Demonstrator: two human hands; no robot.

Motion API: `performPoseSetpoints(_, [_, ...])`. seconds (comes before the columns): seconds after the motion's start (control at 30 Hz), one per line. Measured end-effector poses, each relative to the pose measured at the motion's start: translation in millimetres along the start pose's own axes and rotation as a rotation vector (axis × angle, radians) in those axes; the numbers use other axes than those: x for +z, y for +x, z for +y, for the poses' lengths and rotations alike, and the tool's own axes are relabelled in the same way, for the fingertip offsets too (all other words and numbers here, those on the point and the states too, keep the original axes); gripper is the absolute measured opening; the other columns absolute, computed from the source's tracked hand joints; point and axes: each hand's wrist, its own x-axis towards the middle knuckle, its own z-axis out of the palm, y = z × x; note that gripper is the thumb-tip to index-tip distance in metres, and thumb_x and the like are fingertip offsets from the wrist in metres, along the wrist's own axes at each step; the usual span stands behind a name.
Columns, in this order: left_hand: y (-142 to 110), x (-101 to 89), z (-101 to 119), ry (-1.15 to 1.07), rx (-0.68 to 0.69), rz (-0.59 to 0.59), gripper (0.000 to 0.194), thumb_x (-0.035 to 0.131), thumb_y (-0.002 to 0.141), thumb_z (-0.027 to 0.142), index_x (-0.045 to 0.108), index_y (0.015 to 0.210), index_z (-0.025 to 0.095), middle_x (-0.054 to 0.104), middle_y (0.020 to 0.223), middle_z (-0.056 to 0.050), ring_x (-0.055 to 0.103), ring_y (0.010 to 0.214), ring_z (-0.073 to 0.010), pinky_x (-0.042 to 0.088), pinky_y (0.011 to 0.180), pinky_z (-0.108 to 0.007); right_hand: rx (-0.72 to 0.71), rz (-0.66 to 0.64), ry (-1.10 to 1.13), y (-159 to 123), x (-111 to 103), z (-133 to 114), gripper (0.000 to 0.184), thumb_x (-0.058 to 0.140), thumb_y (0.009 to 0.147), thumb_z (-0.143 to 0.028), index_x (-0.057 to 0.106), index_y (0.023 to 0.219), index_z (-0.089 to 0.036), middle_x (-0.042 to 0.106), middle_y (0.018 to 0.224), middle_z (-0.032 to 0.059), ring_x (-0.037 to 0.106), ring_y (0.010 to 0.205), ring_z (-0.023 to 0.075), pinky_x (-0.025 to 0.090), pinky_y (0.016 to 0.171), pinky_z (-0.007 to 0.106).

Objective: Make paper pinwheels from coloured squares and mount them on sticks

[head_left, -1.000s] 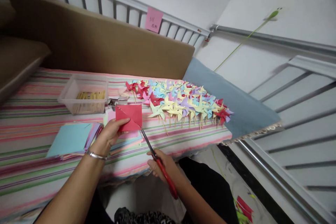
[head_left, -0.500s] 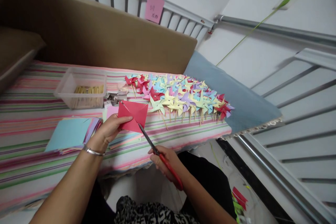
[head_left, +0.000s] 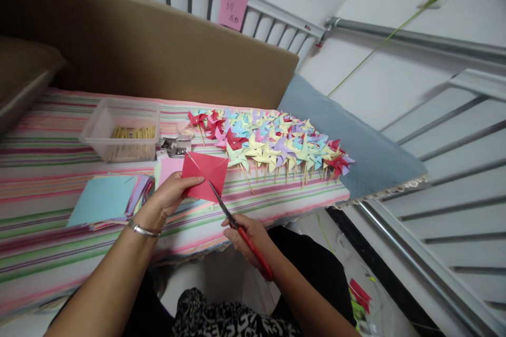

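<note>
1. Pinched the red paper (head_left: pixel 211 168) near its left edge with the left hand (head_left: pixel 169 193), with the thumb on top and the fingers mostly hidden beneath.
2. Wrapped the right hand (head_left: pixel 245 235) round the red handles of the scissors (head_left: pixel 253 250), with the blades slanting up and leftward. Could not tell the exact gap between the blades.
3. Held the red paper between the hands, just beyond the left fingertips, with the scissors' tips at its middle. Showed a pale diagonal line running in from the upper-left corner.
4. Seemed very light, thin yet fairly stiff, barely slippery, easy to crease or tear; probably best taken lightly by an outer edge, clear of the diagonals.
5. Looked riskiest at the left thumb, close beside the tips.
6. Had a pink sheet (head_left: pixel 168 169) just beyond the left hand and a paper stack (head_left: pixel 105 197) to its left.
7. Had a plastic tub (head_left: pixel 91 139) of sticks (head_left: pixel 134 132) farther beyond the left hand, near small items (head_left: pixel 177 145) too unclear to name.
8. Crowded the space beyond the right hand with pinwheels (head_left: pixel 269 152), likely easily crushed, on the striped cloth (head_left: pixel 35 174).
9. Closed off the far side beyond both hands with a brown board (head_left: pixel 166 52).
</note>
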Motion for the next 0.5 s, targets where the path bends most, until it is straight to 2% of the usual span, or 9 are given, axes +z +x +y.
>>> performPoseSetpoints(0.37, [-2.8, 2.1, 1.5, 0.001, 0.008, -0.009, 0.025, 0.082, 0.057, 0.022, 0.072, 0.077, 0.011, 0.073, 0.076, -0.009, 0.065, 0.065, -0.0183, 0.051, 0.065, -0.026, -0.019, 0.002, 0.049, -5.0, -3.0, -9.5, 0.023, 0.058, 0.08, -0.039, 0.064, 0.09, -0.019, 0.048, 0.057, -0.0035, 0.043, 0.051, 0.0104, 0.034, 0.05, 0.022])
performPoseSetpoints(0.5, [-2.1, 1.6, 1.0, -0.003, 0.001, -0.008, 0.025, 0.082, 0.057, 0.022, 0.072, 0.077, 0.011, 0.073, 0.077, -0.009, 0.065, 0.065, -0.0186, 0.051, 0.065, -0.027, -0.015, -0.013, 0.078, -5.1, -2.2, -7.7, 0.025, 0.056, 0.081, -0.041, 0.063, 0.09, -0.018, 0.045, 0.056, -0.0042, 0.043, 0.05, 0.0101, 0.034, 0.05, 0.022])
